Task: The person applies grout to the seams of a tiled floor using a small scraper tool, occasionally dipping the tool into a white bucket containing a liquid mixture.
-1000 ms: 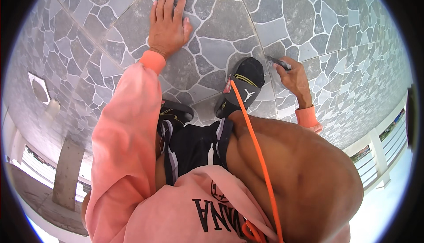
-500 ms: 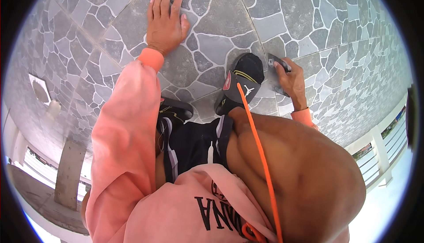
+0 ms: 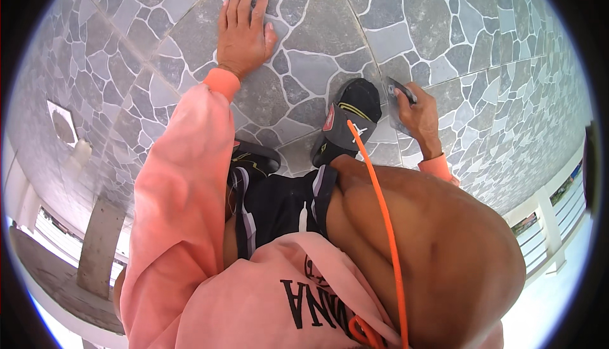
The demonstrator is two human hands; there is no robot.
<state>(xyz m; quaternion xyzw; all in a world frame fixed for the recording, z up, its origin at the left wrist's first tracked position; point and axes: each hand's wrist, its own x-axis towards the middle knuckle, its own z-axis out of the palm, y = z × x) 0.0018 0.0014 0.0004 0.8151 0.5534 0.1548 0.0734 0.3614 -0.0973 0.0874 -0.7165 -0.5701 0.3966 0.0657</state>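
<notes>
My left hand (image 3: 245,38) lies flat on the stone-patterned floor tiles (image 3: 311,70), palm down with its fingers stretched forward. Nothing is in it. Beside my right shoe, my right hand (image 3: 420,116) is closed round the handle of a flat trowel (image 3: 394,103). The trowel's dark grey plate is at floor level, seen at a slant and partly covered by my fingers. Whether its whole face touches the tiles I cannot tell.
My right foot, in a black sock and slide sandal (image 3: 347,124), stands close to the trowel. The other sandal (image 3: 257,159) is behind it. An orange cord (image 3: 384,209) hangs across my knee. A white square plate (image 3: 63,124) lies left; railings (image 3: 545,222) edge the area.
The view has shifted slightly. My left hand stays flat at the same place on the tiles. The trowel's plate shows a little narrower, with my right hand still round it.
</notes>
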